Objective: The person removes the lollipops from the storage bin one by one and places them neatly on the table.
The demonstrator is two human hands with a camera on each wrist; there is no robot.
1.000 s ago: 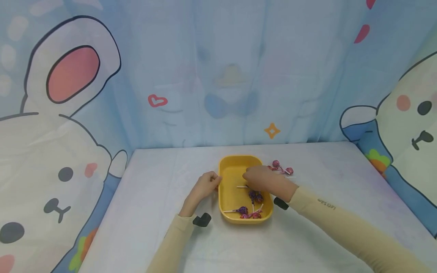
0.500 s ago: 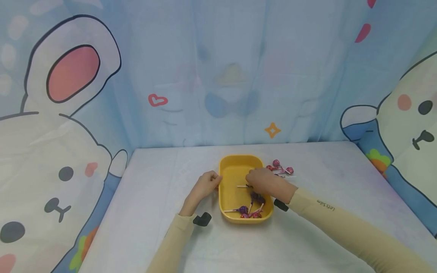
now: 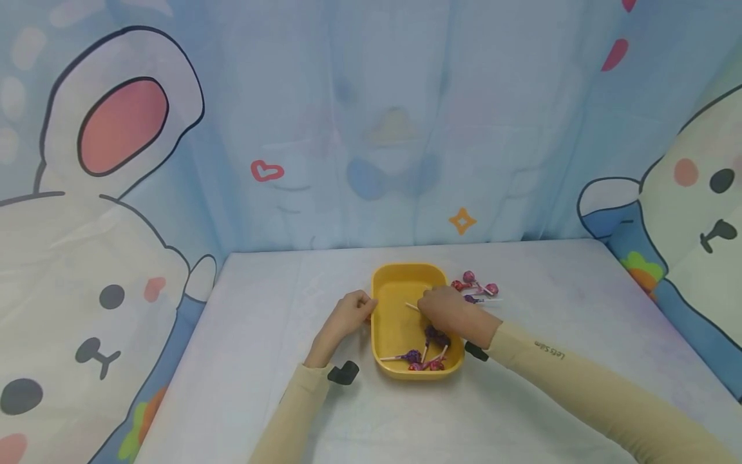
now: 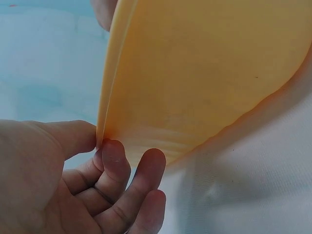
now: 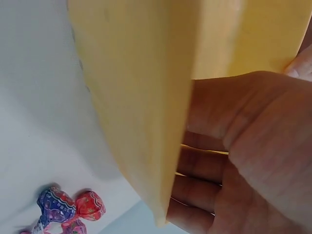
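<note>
A yellow plastic tray (image 3: pixel 400 290) stands on the white-covered table. My left hand (image 3: pixel 350 314) pinches its left rim; in the left wrist view, the thumb (image 4: pixel 78 139) lies on one side of the rim and fingertips on the other. My right hand (image 3: pixel 455 312) reaches inside over the tray's right side. A white lollipop stick (image 3: pixel 412 307) pokes out by its fingers, while the candy end and fingertips are hidden. Below it lie dark purple lollipops (image 3: pixel 437 336), another purple lollipop (image 3: pixel 412 356) and red ones (image 3: pixel 435 366) near the front wall.
Outside the tray, to its back right, lie several wrapped lollipops: pink-red ones (image 3: pixel 469 277) and a purple one (image 3: pixel 471 298). A cartoon-printed blue curtain (image 3: pixel 394 193) hangs behind the table's back edge.
The lollipop stick by my right fingers has tilted up from lying level. That hand has shifted slightly right, and the dark purple lollipops beneath it have moved a little. My left hand stays put.
</note>
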